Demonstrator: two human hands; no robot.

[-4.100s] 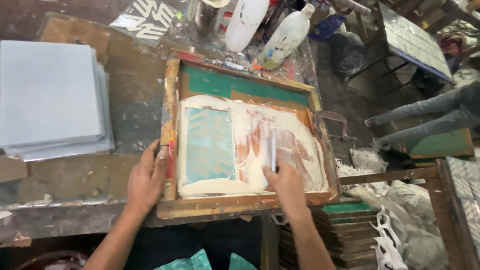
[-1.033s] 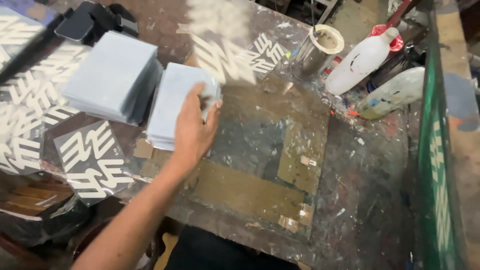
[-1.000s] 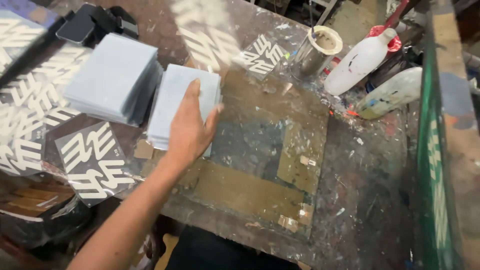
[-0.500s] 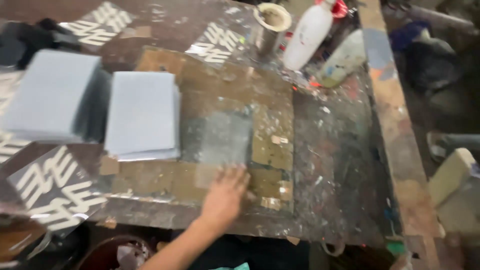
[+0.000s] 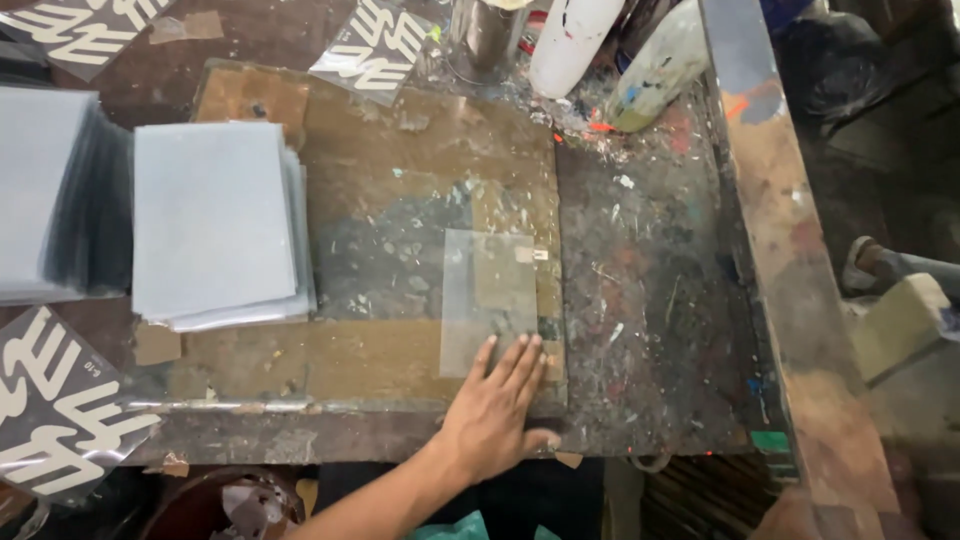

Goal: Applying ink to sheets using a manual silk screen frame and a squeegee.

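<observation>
My left hand [image 5: 497, 405] lies flat, palm down and fingers spread, at the near edge of the paint-stained table [image 5: 650, 330]. Its fingertips rest on the near edge of a clear plastic sheet [image 5: 490, 290] that lies flat in the middle of the table. To the left sits a stack of pale blue-grey sheets [image 5: 215, 220], with a second stack [image 5: 45, 190] beyond it. My right hand is out of sight.
A raised wooden screen frame [image 5: 770, 250] stands on edge along the right. At the back are a metal can [image 5: 487, 35], a white bottle [image 5: 575, 40] and a stained bottle [image 5: 660, 65]. Printed sheets with white patterns lie at near left [image 5: 55, 410] and at the back [image 5: 375, 45].
The screen, down under both hands before, now stands raised. My left hand took a clear sheet from the stack, carried it right and laid it flat on the table.
</observation>
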